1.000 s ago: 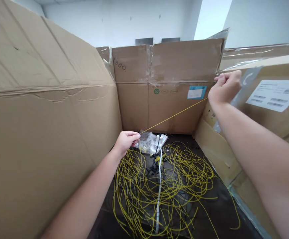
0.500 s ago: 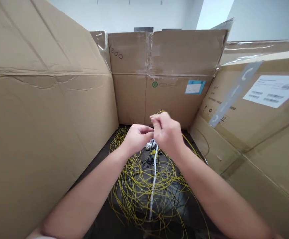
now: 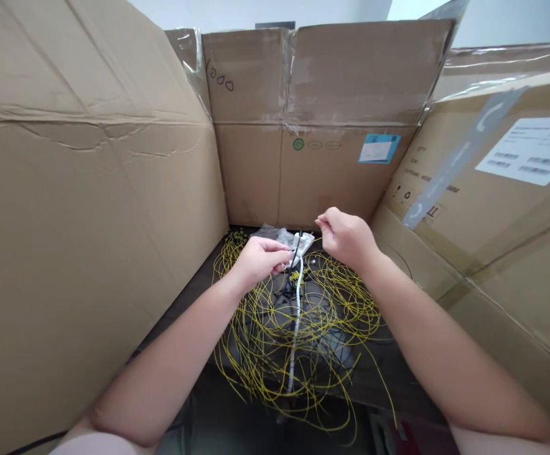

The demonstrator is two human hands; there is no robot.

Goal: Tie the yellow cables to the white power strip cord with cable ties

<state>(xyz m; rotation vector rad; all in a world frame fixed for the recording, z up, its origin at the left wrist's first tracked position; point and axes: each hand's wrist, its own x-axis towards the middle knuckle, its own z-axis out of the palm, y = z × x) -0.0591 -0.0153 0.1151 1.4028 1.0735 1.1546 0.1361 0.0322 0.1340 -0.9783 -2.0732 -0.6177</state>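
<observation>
Over the middle of the dark table, my left hand [image 3: 259,262] is pinched at its fingertips on a thin yellow cable [image 3: 309,244]. The cable runs across toward my right hand [image 3: 350,239], whose fingers are curled shut around it; its end is hidden in the grip. Below both hands spreads a loose tangle of yellow cables [image 3: 350,297] mixed with thin black ones. A white cord [image 3: 297,303] crosses the tangle from front to back. Behind the left fingertips stands a dark upright strip [image 3: 297,246], in front of a white power strip [image 3: 307,241].
Tall cardboard walls enclose the table on the left [image 3: 89,208], back [image 3: 256,177] and right [image 3: 506,234]. Clear plastic wrap [image 3: 269,234] lies at the back, beside small yellow and black pieces [image 3: 298,276]. The dark tabletop [image 3: 398,360] shows at the right.
My right hand has moved right, away from my left hand, and the hands are now apart. My left hand keeps its pinch. The view has tilted down slightly.
</observation>
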